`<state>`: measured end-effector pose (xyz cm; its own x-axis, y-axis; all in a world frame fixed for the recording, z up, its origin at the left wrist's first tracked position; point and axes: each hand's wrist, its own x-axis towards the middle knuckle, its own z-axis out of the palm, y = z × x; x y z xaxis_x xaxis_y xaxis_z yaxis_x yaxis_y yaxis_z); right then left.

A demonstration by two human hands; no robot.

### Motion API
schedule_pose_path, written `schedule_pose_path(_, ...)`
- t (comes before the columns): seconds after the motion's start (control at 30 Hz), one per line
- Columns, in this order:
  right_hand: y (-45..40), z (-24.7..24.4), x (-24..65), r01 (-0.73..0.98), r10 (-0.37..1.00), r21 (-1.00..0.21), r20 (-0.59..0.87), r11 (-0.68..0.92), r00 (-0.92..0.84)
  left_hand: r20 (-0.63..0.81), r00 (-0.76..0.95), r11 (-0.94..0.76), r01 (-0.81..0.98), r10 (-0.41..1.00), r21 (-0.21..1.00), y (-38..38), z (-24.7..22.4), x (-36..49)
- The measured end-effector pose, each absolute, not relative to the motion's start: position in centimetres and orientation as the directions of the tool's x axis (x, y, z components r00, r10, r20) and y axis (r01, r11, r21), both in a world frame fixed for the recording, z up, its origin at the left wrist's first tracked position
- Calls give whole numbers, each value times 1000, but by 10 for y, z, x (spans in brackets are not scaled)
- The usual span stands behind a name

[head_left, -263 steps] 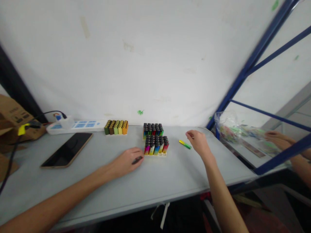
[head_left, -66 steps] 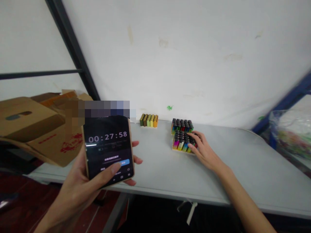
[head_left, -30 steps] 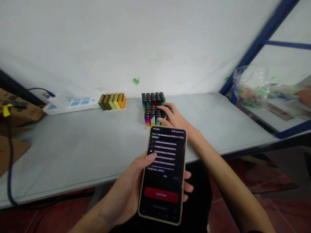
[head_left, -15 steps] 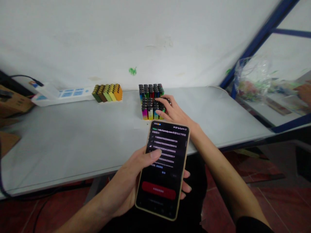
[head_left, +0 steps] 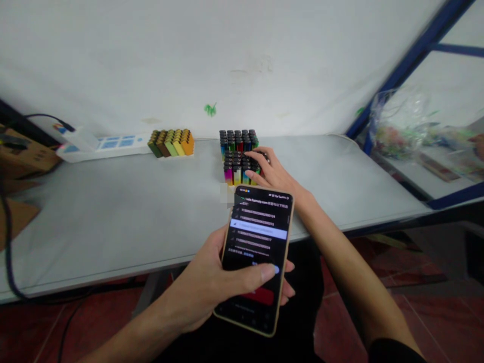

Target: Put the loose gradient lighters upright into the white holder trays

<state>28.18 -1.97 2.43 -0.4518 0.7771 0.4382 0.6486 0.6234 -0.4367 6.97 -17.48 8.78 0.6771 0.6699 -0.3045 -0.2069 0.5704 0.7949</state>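
Note:
A smartphone (head_left: 257, 237) in a pale case lies in my left hand (head_left: 223, 282), whose fingers wrap behind it. My left thumb stretches across the lit screen, near its right edge; a list with one highlighted row shows above it. Beyond the phone stand cigarette lighters with black tops in two blocks: a front block (head_left: 237, 174) with multicoloured bodies and a back block (head_left: 239, 138). Draped over the right side of the front block is my right hand (head_left: 274, 171), fingers bent but apart. Whether it presses on the lighters I cannot tell.
Another block of lighters (head_left: 172, 143), green to orange, stands against the wall. Left of it lies a white power strip (head_left: 113, 143) with a black cable. Cardboard boxes (head_left: 28, 156) sit at the far left. A blue frame (head_left: 401, 60) and a plastic bag (head_left: 397, 121) are at right.
My left thumb has moved down and right across the screen. One row of the list is now highlighted. My right hand stays at the lighters; the view has shifted slightly.

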Motion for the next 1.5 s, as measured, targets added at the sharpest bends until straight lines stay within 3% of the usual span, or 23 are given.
schedule_pose_path(0.33,-23,27,280,654,775,-427,443,624,-450,-299,686,581,-220,663,784,-174,85,67)
schedule_pose_path(0.83,-23,26,279,645,760,-417,471,640,-449,-254,705,678,-418,662,604,-174,83,62)
schedule_pose_path(1.33,-25,25,280,648,769,-431,468,628,-434,-345,788,841,-373,510,391,-158,65,57)
schedule_pose_path(1.5,-26,26,279,643,762,-425,478,637,-438,-352,743,810,-433,569,395,-157,63,57)
